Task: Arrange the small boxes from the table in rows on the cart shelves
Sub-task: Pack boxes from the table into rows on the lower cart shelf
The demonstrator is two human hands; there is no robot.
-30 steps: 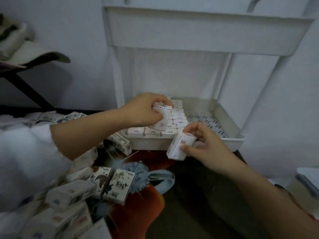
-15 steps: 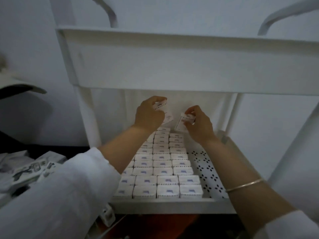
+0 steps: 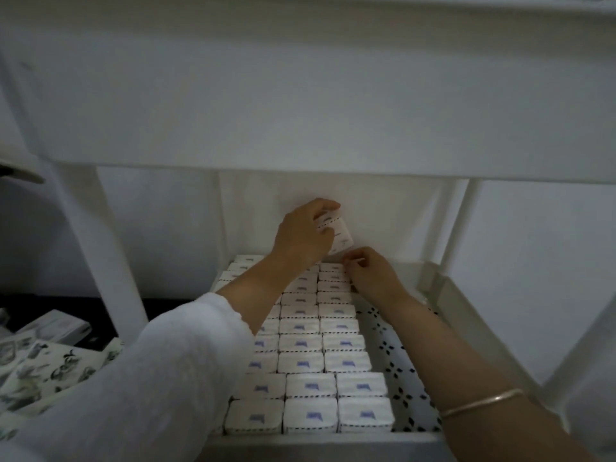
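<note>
white perforated plastic cart shelf (image 3: 390,355): small white cardboard boxes (image 3: 308,388) in rows | left hand (image 3: 305,233) grips dash-edged white box (image 3: 340,233), frame centre | right hand (image 3: 370,273) curled, hold unclear, its earlier box unseen

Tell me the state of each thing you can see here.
Left hand, gripping one small box, raised above the back of the rows.
Held box, tilted, not yet set down.
Right hand, fingers curled at the far end of the right row; grip unclear.
Shelf boxes, packed in neat rows.
Shelf, bare strip along its right side.
Loose boxes, piled at the left.
</note>
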